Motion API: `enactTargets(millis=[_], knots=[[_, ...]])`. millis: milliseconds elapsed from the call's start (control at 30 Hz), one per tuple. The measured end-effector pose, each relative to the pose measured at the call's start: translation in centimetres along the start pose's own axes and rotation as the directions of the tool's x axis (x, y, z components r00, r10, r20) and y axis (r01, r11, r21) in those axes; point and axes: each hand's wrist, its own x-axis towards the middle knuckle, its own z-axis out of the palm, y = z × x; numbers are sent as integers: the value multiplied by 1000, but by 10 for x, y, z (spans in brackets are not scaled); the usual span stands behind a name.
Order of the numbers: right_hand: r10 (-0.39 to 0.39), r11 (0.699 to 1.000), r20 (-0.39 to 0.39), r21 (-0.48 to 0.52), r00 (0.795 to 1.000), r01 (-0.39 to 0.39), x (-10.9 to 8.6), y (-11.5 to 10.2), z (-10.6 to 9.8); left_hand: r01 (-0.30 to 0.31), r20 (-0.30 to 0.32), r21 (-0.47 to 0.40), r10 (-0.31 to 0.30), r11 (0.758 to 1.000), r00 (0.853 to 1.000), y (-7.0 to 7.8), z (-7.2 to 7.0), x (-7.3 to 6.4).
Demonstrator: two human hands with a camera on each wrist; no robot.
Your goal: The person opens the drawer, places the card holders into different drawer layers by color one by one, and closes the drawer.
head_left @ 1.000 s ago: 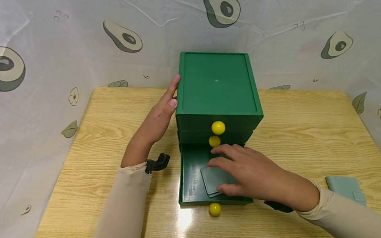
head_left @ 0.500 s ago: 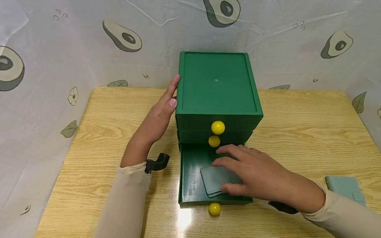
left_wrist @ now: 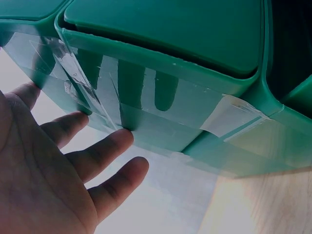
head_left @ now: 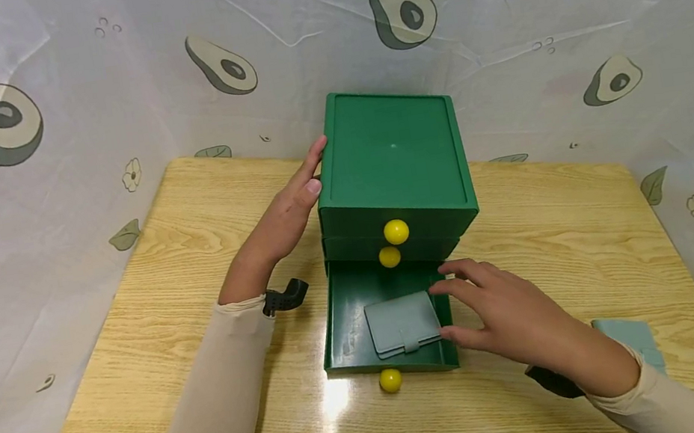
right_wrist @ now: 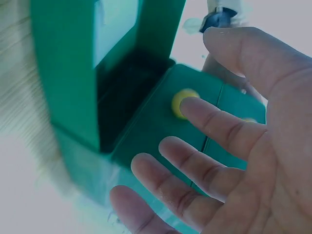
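A green drawer cabinet [head_left: 394, 152] with yellow ball knobs stands on the table, its bottom drawer [head_left: 349, 314] pulled out. Inside that drawer lies a pale grey-green wallet [head_left: 402, 323] with a small strap at its front edge. My left hand [head_left: 283, 223] rests with straight fingers against the cabinet's left side; the left wrist view shows its fingers [left_wrist: 105, 148] spread by clear tape on the green wall. Over the drawer's right edge hovers my right hand [head_left: 504, 305], fingers spread and relaxed, holding nothing. In the right wrist view its fingers [right_wrist: 161, 180] are apart in front of the drawer fronts.
Another pale blue-green wallet [head_left: 633, 341] lies on the wooden table [head_left: 594, 230] at the right, partly behind my right forearm. The open drawer's yellow knob [head_left: 390, 381] sticks out toward the front. A white avocado-print cloth [head_left: 303, 26] hangs around the table.
My right hand has drawn back to the right from above the wallet to the drawer's right edge, uncovering the wallet in the drawer. The left hand stays on the cabinet.
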Motion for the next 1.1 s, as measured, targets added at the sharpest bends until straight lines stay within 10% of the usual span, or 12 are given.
enactTargets(millis=[467,1100], knots=[[314,948,-12,64,949,-313,-60,51,-11,15,11,2,-15,1000,1000,-1,1,3],[688,697,203,82,697,-712,-143,127,16,29,5,12,-29,1000,1000,-2,-1,2]])
